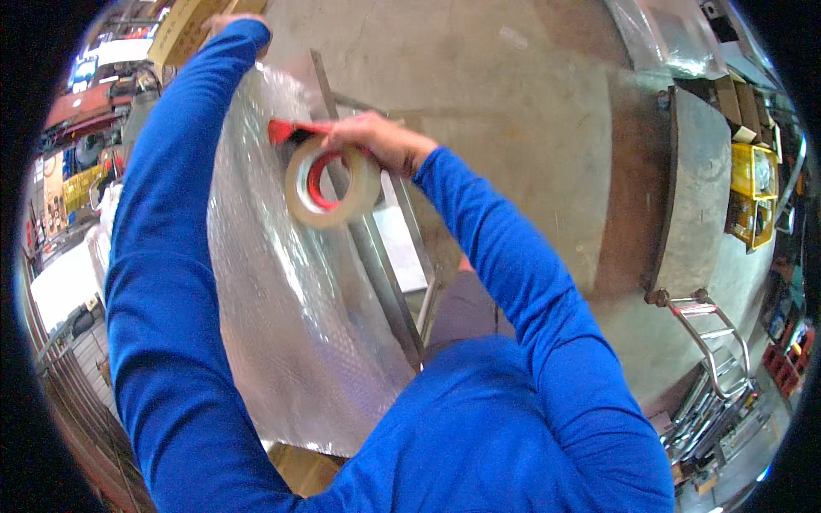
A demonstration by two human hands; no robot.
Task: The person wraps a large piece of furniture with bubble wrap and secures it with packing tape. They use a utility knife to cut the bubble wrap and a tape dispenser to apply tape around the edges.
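Note:
My right hand [375,138] grips a tape dispenser [298,130] with a red and black head. The dispenser carries a wide roll of clear packing tape [297,192] and hangs over a sheet of bubble wrap [274,291]. That shiny wrap spreads in front of me, between my two arms. At the far left, my left hand [237,20] reaches out to the edge of a cardboard box [184,32]. Its fingers are largely hidden, so their grip does not show.
Along the wrap's right side runs a metal frame [380,274], with a white sheet [399,248] beside it. A flat platform cart [693,188] with a metal handle [714,333] stands at the right. Yellow crates [753,192] lie beyond it. Plastic-wrapped goods [667,38] are at the far right.

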